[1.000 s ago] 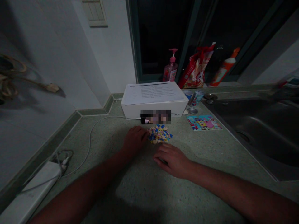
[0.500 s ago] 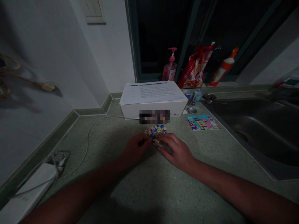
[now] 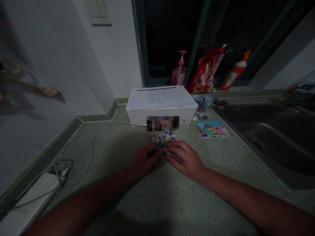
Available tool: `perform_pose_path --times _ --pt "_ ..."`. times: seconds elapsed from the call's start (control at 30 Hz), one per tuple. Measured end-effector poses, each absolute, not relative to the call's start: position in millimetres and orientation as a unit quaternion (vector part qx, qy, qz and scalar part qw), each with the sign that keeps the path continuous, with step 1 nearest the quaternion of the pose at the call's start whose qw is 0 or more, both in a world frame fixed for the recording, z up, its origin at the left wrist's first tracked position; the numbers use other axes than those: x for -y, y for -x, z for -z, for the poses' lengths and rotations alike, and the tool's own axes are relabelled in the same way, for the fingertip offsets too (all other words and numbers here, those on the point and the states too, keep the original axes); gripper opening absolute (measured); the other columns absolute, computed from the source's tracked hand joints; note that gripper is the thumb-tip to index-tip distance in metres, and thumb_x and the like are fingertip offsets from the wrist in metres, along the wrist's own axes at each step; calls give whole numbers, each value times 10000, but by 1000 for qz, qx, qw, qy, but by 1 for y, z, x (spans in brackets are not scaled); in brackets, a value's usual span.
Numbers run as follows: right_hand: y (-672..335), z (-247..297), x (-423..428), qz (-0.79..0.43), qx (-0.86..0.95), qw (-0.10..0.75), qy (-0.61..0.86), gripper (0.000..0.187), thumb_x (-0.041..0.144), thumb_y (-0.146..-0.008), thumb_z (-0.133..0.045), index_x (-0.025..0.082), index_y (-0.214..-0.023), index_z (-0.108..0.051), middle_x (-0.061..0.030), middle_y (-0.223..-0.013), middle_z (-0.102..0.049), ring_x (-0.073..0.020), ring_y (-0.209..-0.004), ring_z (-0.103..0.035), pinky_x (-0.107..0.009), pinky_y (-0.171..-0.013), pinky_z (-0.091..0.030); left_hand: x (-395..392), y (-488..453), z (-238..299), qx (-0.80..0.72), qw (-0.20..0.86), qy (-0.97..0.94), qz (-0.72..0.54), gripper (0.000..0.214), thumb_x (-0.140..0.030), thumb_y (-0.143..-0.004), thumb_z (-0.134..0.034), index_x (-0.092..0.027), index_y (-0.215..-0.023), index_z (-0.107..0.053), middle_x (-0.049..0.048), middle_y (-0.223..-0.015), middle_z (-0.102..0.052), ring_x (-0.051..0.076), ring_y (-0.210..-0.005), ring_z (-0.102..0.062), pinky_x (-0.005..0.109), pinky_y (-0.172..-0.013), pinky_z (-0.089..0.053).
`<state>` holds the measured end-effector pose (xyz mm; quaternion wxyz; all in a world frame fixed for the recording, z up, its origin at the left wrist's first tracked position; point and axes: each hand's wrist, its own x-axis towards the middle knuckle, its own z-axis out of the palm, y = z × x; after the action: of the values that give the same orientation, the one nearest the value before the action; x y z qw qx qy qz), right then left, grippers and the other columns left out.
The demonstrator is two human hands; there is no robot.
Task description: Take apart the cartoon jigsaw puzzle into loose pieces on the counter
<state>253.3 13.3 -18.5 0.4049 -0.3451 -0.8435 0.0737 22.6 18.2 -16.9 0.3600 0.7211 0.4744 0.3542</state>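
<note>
A heap of small jigsaw pieces (image 3: pixel 162 137), blue, yellow and tan, lies on the counter (image 3: pixel 157 196) just beyond my hands. At the near edge of the heap my left hand (image 3: pixel 146 156) is closed in a pinch on a jigsaw piece, its fingertips almost meeting those of the other hand. My right hand (image 3: pixel 185 157) comes in from the right, thumb and fingers closing on a small tan jigsaw piece (image 3: pixel 166 152). Fingertips and dim light partly hide the pieces held.
Behind the heap stands a white box (image 3: pixel 159 98) with a printed sheet on top and a blurred-out object before it. A colourful cartoon picture card (image 3: pixel 214 129), a can (image 3: pixel 206 102) and a sink (image 3: pixel 270 131) are right. A white cable (image 3: pixel 92 144) and power strip (image 3: pixel 31 200) lie left.
My left hand has shifted slightly right, its fingertips now nearly touching the right hand's at the heap's near edge. The right hand has barely moved.
</note>
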Motion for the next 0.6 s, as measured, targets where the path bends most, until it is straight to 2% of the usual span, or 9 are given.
perform_pose_path --times 0.13,0.27,0.4,0.6 --pt "-259 17 -20 -98 803 452 375 210 293 -1001 -686 261 -1207 -713 -96 -1143 -709 -263 -1069 -701 -443 -908 -614 -23 -16 15 -482 263 -764 -339 149 -265 -967 -612 -205 -982 -747 39 -903 -740 208 -795 -687 365 -739 -588" --pt "-268 16 -29 -87 777 477 400 190 325 -997 -690 270 -1175 -728 -91 -1118 -705 -269 -1033 -694 -467 -903 -603 -30 -6 15 -476 187 -799 -315 123 -241 -946 -641 -217 -995 -751 69 -998 -730 259 -963 -675 459 -907 -569" --pt "-282 16 -41 -62 776 465 421 184 347 -1007 -673 262 -1160 -731 -94 -1124 -700 -272 -1056 -680 -479 -940 -583 -35 -1 20 -470 80 -837 -270 140 -194 -958 -621 -206 -1047 -728 86 -1040 -733 269 -1006 -656 481 -931 -568" --pt "-313 22 -68 -15 764 409 499 255 407 -1007 -637 238 -1157 -756 -137 -1232 -690 -327 -1162 -648 -556 -1019 -541 -35 -1 22 -461 62 -848 -253 140 -169 -964 -611 -207 -1051 -714 80 -1048 -731 255 -1009 -651 472 -941 -568"
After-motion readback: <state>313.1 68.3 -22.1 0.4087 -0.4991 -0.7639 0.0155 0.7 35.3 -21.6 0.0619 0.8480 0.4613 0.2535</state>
